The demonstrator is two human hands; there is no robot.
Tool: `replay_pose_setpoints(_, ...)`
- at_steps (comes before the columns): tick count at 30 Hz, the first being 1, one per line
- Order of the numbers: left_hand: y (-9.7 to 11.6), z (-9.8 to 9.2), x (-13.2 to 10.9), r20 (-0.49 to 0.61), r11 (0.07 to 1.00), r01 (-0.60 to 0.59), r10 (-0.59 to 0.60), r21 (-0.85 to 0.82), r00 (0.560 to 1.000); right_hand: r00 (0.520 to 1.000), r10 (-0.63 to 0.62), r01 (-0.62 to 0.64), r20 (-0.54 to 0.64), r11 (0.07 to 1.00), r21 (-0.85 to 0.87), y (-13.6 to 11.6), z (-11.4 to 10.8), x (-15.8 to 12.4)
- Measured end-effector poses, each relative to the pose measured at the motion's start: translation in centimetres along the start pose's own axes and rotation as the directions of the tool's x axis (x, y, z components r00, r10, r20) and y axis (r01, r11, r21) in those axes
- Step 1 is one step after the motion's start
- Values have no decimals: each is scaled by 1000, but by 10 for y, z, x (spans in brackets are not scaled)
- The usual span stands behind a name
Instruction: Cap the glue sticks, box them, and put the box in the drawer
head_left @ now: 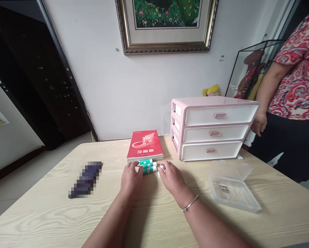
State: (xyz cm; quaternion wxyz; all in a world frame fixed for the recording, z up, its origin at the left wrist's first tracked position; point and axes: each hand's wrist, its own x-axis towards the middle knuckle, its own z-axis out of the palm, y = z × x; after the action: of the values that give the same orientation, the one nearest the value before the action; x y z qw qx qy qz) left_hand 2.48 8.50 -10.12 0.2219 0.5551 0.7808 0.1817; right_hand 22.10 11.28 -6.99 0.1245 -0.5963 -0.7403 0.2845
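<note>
Several green glue sticks [149, 169] with white ends lie side by side on the table, just in front of a red book [145, 143]. My left hand [131, 177] is closed round their left ends, thumb on the near side and fingers on the far side. To the right of the sticks, the fingers of my right hand [172, 177] are curled together. Small white parts show at its fingertips, too covered to name. A bracelet circles my right wrist.
A pink-and-white drawer unit [215, 134] stands at the back right. In front of it lies an open clear plastic box [235, 194]. A dark, blurred-out object [86, 179] lies on the left. Beyond the table's right side stands a person [296, 75].
</note>
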Motion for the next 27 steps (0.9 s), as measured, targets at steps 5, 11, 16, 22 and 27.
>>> replay_pose_setpoints(5,-14,1,13,118,998,61,-63,21,991,999,33,-34,39,999,23,3,6,1)
replay_pose_setpoints(11,-10,-1,11,168,979,-5,-30,203,985,992,95,-101,83,993,60,8,4,5)
replay_pose_setpoints(16,-10,-4,11,188,963,-91,44,253,981,989,113,-120,91,990,71,8,2,5)
replay_pose_setpoints(22,-13,-2,20,264,969,-99,36,228,964,995,84,-88,62,993,76,10,6,4)
replay_pose_setpoints(27,-21,-2,21,204,994,-80,62,81,977,997,31,-37,67,996,81,12,9,4)
